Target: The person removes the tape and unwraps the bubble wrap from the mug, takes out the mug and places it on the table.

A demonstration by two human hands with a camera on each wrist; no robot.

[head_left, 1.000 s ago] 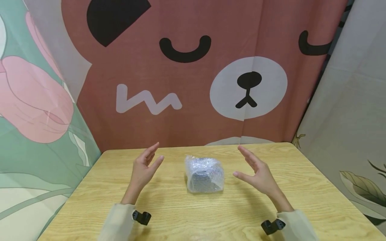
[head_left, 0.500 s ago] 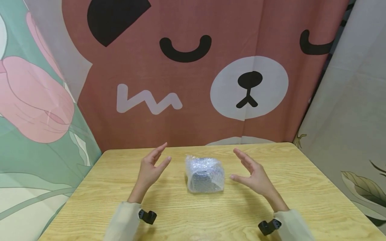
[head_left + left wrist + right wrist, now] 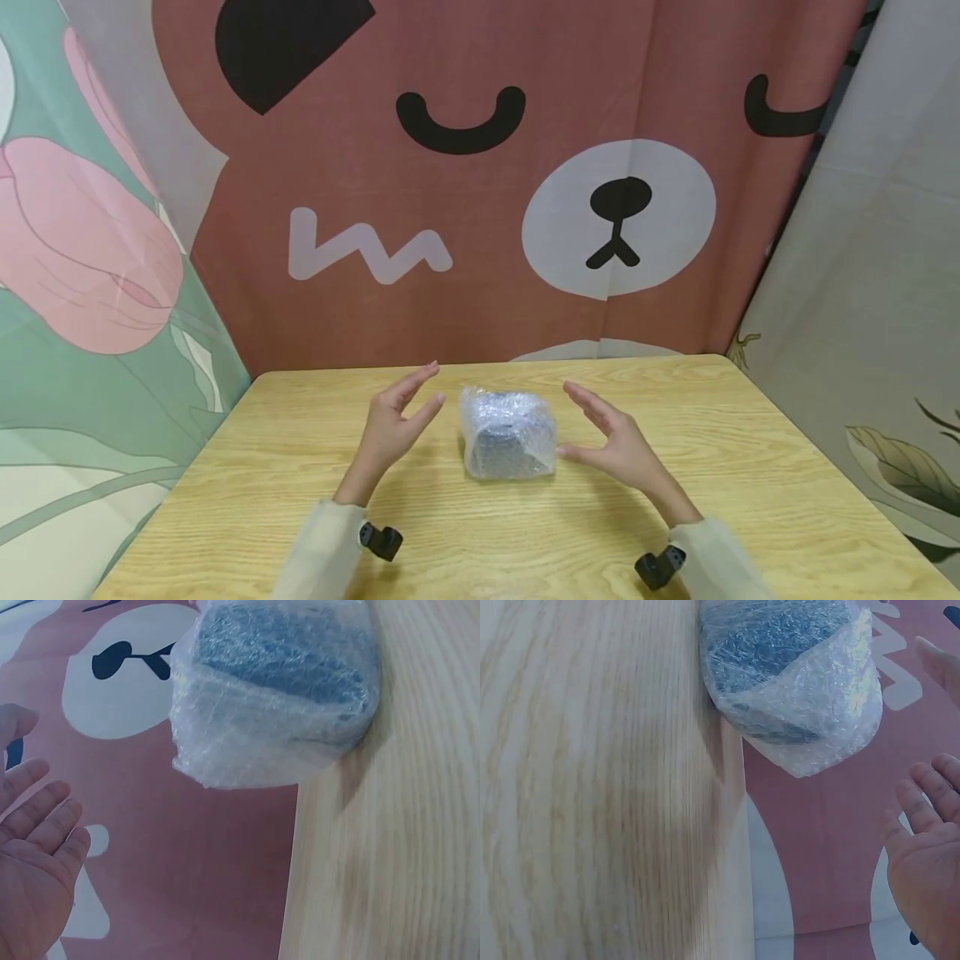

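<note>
A bubble-wrapped package (image 3: 510, 435) sits on the wooden table, something dark bluish showing through its clear wrap. To its left is my left hand (image 3: 393, 425), palm turned inward and fingers extended, apart from the wrap. On the other side my right hand (image 3: 618, 442) faces it with thumb and fingers spread, the thumb tip right at the package's right edge in the head view. Neither hand holds anything. Both wrist views show the bubble-wrapped package (image 3: 277, 697) with the palm off to one side.
The light wooden table (image 3: 480, 542) has its far edge against a reddish curtain (image 3: 375, 183) printed with a bear's face. A floral curtain (image 3: 82, 250) hangs at the left and a grey one (image 3: 862, 292) at the right. Each sleeve carries a small black camera (image 3: 382, 542).
Both hands have moved inward toward the package, the left one rightward and the right one leftward. The package has stayed in place.
</note>
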